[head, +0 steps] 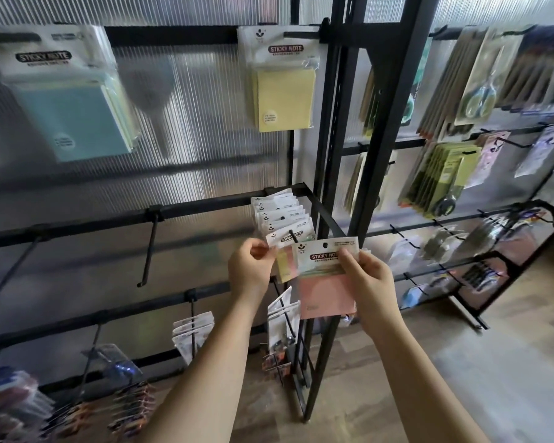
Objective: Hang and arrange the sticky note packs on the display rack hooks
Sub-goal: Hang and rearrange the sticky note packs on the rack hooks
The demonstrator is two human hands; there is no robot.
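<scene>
A pink sticky note pack (327, 282) is pinched at its printed header by the right hand (370, 282), thumb on the front and fingers curled behind, so that the punched hole near the top of the card is left uncovered. The pack is held upright, just in front of and slightly right of the hook tip (291, 233), and has not yet been threaded on. To the left, the left hand (250, 270) is closed in a pinch on the edge of the front hung pack (285, 247), a yellow one, which is steadied or drawn forward on the hook. Behind it a row of hung packs (280, 209) is already strung along the same hook, running back to the black crossbar (205, 209). Farther up on the rack, a yellow pack (283, 91) is hung at centre and a blue pack (68, 100) at far left. Left of the hands an empty hook (149, 251) is seen; other goods are hung on the hooks below and on the shelving to the right. The task is judged well advanced: many packs are hung, the pink one remains to be slipped on, and whether further packs wait out of view cannot be told.
</scene>
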